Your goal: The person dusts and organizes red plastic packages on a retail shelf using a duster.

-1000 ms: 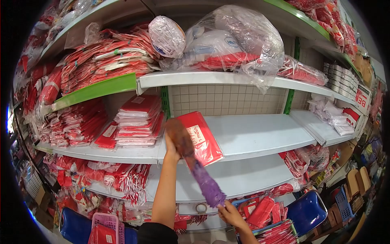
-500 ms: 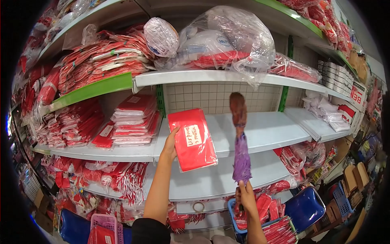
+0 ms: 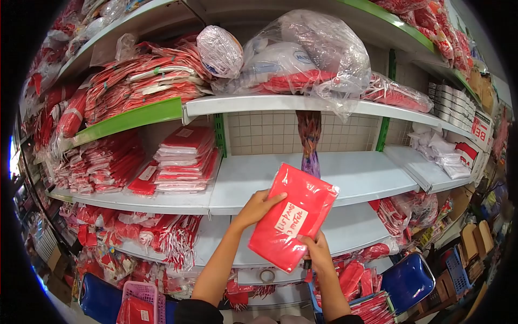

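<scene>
My left hand (image 3: 256,208) grips the left edge of a flat red packet (image 3: 307,193) in clear plastic, thumb on its front. The packet is tilted and has a handwritten paper label (image 3: 292,220). My right hand (image 3: 320,254) is closed at the packet's lower right, with its thumb against the front. A feather duster (image 3: 309,139) with brown and purple feathers points up behind the packet. A short dark piece of its handle shows under my right hand; the middle of the duster is hidden by the packet.
A grey-white shelf (image 3: 356,175) lies behind my hands, with a stack of red packets (image 3: 183,162) on its left. Above, a higher shelf (image 3: 280,103) bears large plastic bags (image 3: 318,54). Below are blue stools (image 3: 406,279), a pink basket (image 3: 143,291) and a blue basket.
My left hand has brought the red packet right and tilted it, up against my right hand. The duster now stands behind the packet, and my right thumb rests on the packet.
</scene>
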Action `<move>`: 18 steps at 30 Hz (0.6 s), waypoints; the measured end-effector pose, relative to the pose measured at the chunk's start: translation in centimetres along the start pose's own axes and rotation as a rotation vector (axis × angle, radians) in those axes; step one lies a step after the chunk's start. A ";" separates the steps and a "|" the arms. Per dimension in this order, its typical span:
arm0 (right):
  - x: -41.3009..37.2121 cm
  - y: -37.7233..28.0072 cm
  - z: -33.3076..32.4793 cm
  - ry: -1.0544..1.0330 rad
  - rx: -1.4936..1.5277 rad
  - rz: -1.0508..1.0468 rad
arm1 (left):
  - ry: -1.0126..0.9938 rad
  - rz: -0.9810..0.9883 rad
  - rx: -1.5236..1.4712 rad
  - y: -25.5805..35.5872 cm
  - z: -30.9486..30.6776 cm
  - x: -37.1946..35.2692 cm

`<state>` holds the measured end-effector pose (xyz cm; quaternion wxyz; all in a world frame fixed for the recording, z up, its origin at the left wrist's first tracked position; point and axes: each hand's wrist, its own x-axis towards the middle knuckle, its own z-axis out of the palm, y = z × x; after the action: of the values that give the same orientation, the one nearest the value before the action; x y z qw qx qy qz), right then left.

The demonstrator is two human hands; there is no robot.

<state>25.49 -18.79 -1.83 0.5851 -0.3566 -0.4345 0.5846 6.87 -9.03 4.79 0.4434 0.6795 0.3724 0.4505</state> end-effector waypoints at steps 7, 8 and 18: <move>0.9 0.3 0.7 0.099 0.081 -0.141 | 0.075 0.014 0.326 2.0 1.2 -3.2; 1.0 0.0 1.4 0.088 0.059 -0.150 | -0.003 0.046 0.302 0.7 2.0 -2.9; 0.3 0.6 2.2 -0.102 -0.609 -0.159 | -0.047 -0.124 -1.173 0.6 2.1 0.8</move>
<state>23.25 -18.67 -1.53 0.4727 -0.4506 -0.6449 0.3970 9.15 -9.09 5.19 0.7788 0.3075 0.0903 0.5392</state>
